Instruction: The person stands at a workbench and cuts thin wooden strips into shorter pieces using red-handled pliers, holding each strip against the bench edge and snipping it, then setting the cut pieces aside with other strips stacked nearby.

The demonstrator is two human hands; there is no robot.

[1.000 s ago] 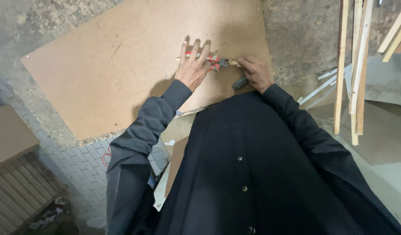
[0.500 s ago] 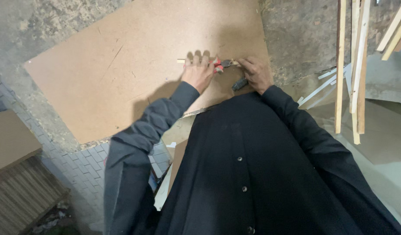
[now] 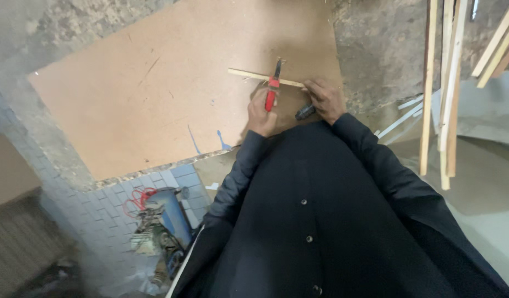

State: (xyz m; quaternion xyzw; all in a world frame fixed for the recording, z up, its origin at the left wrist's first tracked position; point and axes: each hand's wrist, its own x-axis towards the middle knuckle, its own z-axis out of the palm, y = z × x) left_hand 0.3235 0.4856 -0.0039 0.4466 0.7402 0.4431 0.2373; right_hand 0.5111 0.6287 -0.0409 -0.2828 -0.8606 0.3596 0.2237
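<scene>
Left hand (image 3: 262,113) was flat on the thin pale wooden strip (image 3: 260,76); now clamps red-handled pliers (image 3: 273,88) crossing it. Right hand (image 3: 325,99) pins strip to brown fibreboard worktop (image 3: 155,88), so cutting has begun, I'd judge.

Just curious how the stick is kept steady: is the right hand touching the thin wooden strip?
Touching. In the head view, the right hand has its fingers pressed on the end of the thin wooden strip lying on the board.

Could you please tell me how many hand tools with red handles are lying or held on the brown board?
1: the red-handled pliers, gripped by the left hand, jaws across the thin wooden strip on the board. The right hand pins the strip. Others may be hidden.
</scene>
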